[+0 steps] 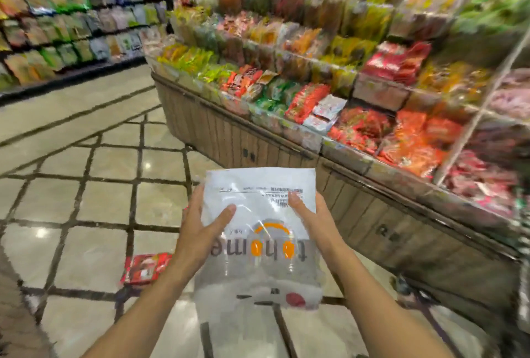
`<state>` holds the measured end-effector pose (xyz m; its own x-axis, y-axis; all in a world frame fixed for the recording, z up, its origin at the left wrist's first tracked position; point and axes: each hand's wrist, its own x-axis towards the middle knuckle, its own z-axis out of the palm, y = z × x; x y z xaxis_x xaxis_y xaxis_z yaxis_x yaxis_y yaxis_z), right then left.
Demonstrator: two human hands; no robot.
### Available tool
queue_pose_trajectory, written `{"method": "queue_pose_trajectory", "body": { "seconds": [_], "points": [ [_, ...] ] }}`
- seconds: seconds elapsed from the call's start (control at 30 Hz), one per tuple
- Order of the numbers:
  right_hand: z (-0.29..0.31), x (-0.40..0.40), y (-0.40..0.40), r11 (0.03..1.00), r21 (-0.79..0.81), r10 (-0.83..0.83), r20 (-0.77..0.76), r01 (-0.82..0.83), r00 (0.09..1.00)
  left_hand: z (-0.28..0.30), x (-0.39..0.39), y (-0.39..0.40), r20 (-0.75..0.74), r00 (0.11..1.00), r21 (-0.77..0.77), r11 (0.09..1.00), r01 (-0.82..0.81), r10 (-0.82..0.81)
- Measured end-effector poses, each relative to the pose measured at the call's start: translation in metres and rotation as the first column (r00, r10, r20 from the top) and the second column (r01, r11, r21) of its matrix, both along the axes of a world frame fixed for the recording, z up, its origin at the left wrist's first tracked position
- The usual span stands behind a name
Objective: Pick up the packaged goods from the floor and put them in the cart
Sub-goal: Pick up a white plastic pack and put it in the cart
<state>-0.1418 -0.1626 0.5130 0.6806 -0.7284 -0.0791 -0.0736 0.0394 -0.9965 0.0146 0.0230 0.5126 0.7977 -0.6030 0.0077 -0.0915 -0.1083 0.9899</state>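
Hands, my left (200,231) and right (312,220), are gripping a white printed plastic package (258,231); red flat packet (144,268) is lying on tiled floor (86,199) beside wooden snack display (286,142).

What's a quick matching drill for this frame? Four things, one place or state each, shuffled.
Things:
1. white bag
2. red packet
3. display stand
4. wall shelves

Places or states:
A. lying on the tiled floor, left of the arms
B. far left, across the aisle
C. held up between the left hand and right hand
D. on the right, tiers of snack packs

Pairs: 1-C, 2-A, 3-D, 4-B
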Motion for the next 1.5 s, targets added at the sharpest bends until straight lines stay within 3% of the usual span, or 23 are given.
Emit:
{"method": "queue_pose_trajectory", "body": {
  "seconds": [0.2,0.37,0.57,0.7,0.9,1.1,1.3,1.5],
  "points": [
    [0.044,-0.194,-0.060,0.928,-0.028,-0.371,0.006,0.371,0.929,0.039,-0.143,-0.129,-0.052,0.937,-0.014,0.939,0.344,-0.344],
    [0.060,-0.390,-0.096,0.801,-0.035,-0.599,-0.014,0.598,0.801,0.058,-0.312,-0.224,0.013,0.830,0.010,0.831,0.557,-0.557],
    [0.067,-0.609,-0.109,0.662,-0.041,-0.748,0.010,0.748,0.663,0.058,-0.522,-0.299,-0.013,0.647,0.019,0.646,0.763,-0.763],
    [0.063,-0.714,-0.117,0.587,-0.024,-0.809,0.014,0.810,0.587,0.050,-0.625,-0.334,-0.070,0.565,0.027,0.565,0.825,-0.822],
    [0.043,-0.810,-0.151,0.480,0.002,-0.875,0.062,0.877,0.479,0.036,-0.725,-0.383,-0.118,0.534,0.033,0.535,0.845,-0.837],
    [0.015,-0.876,-0.209,0.473,-0.016,-0.880,0.032,0.881,0.473,0.000,-0.790,-0.453,-0.185,0.492,0.062,0.490,0.870,-0.851],
    [-0.040,-0.921,-0.282,0.463,0.026,-0.880,-0.109,0.886,0.463,-0.061,-0.841,-0.527,-0.262,0.475,0.109,0.463,0.879,-0.840],
    [-0.113,-0.952,-0.311,0.492,0.046,-0.834,-0.262,0.870,0.485,-0.146,-0.872,-0.547,-0.376,0.512,0.214,0.466,0.859,-0.772]
  ]
}}
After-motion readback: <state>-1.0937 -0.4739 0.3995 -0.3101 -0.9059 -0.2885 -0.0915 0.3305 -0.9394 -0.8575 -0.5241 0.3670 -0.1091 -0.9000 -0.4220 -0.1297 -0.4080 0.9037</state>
